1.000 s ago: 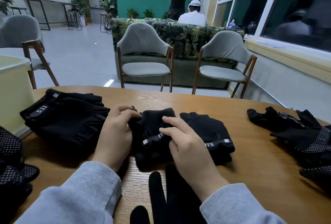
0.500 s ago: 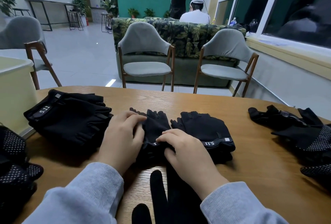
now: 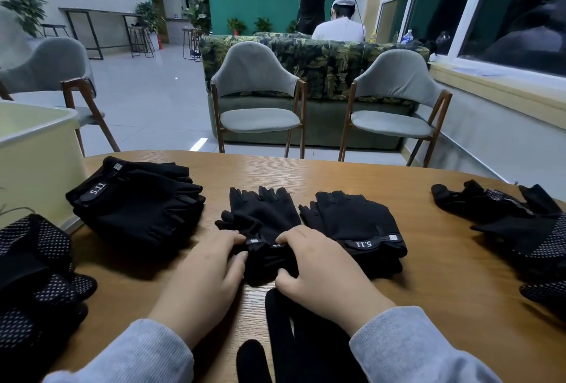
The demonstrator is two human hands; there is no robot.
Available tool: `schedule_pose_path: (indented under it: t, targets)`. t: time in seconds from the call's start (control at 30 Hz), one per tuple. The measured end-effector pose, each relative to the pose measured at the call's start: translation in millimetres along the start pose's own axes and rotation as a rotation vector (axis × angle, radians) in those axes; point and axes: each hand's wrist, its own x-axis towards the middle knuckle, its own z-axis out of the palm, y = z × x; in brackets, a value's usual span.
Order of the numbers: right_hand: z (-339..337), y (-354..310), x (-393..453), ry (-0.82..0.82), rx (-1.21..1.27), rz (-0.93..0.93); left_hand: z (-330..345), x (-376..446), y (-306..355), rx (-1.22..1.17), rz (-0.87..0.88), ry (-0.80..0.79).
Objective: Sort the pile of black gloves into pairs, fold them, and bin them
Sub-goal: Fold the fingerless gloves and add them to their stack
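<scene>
Since a second ago I see the glove between the hands has been opened out: it was bunched under both palms, and now the fingerless glove (image 3: 263, 223) lies flat with its stubs pointing away from me, while both hands have drawn back to its cuff end. My left hand (image 3: 205, 278) pinches the cuff from its left side, thumb and fingertips closed on the fabric; my right hand (image 3: 321, 269) pinches the same cuff from the right, fingers curled over the strap. So the grip is a two-handed pinch on one glove, not spread.

I judge this as laying the glove straight before matching or folding; nothing here is binned yet.

Nearest me, below the grip, a long-fingered black glove (image 3: 294, 336) lies on the table (image 3: 428, 290), partly under my right wrist. Far left of the grip sits a dotted-palm heap (image 3: 33, 275). Just right of the grip, touching the held glove's side, is a second 5.11 glove (image 3: 355, 229), likely its mate. Up and left of the grip is a stack of 5.11 gloves (image 3: 134, 202); well to the right lie loose dotted gloves (image 3: 514, 223). A pale yellow bin (image 3: 33, 162) stands past the table's left edge.

Beyond are two grey chairs (image 3: 260, 91), a leaf-print sofa (image 3: 321, 61), two people behind it, green walls and dark windows.
</scene>
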Motion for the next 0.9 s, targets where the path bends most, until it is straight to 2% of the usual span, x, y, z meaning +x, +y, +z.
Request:
schedule_pose_path:
  t: [0.13,0.37,0.5,0.73,0.9]
  targets:
    - [-2,-1,2,-0.015,-0.037,0.009,-2,-12,-1,0.029,0.023,-0.031]
    - [-4,-3,5,0.008,0.005,0.036,-3,-10,4,-0.037,0.099,0.068]
    - [-1,-8,4,0.047,0.092,-0.030,-5,-7,1,-0.011,0.158,0.157]
    - [3,-9,4,0.106,0.165,-0.140,-8,-4,-5,0.037,0.145,0.154]
    - [9,-3,5,0.093,0.116,-0.158,-10,-4,-6,0.061,0.135,0.184]
